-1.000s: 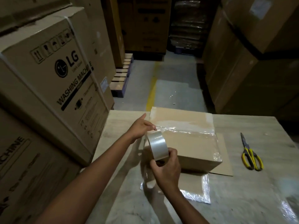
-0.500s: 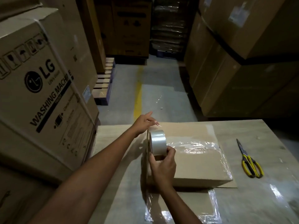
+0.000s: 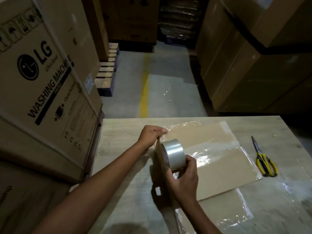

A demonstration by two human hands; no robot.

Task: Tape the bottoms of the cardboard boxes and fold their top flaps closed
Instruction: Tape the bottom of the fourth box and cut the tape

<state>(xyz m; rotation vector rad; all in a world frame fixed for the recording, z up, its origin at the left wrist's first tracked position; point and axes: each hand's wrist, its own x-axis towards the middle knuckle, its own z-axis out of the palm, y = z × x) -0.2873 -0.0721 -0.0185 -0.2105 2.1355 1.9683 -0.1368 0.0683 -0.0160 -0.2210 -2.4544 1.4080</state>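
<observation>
A cardboard box [image 3: 219,162] lies on a pale wooden table [image 3: 121,132], its top streaked with glossy clear tape. At the box's left edge the right hand [image 3: 184,178] grips a tape roll [image 3: 173,152] standing on edge. At the box's far left corner the left hand [image 3: 150,135] pinches the loose tape end [image 3: 166,132]. Yellow-handled scissors [image 3: 264,162] lie just right of the box, closed. A flat cardboard sheet [image 3: 219,208] under shiny film lies on the box's near side. A washing machine carton [image 3: 47,81] stands left of the box, and a yellow floor line [image 3: 144,92] runs beyond it.
</observation>
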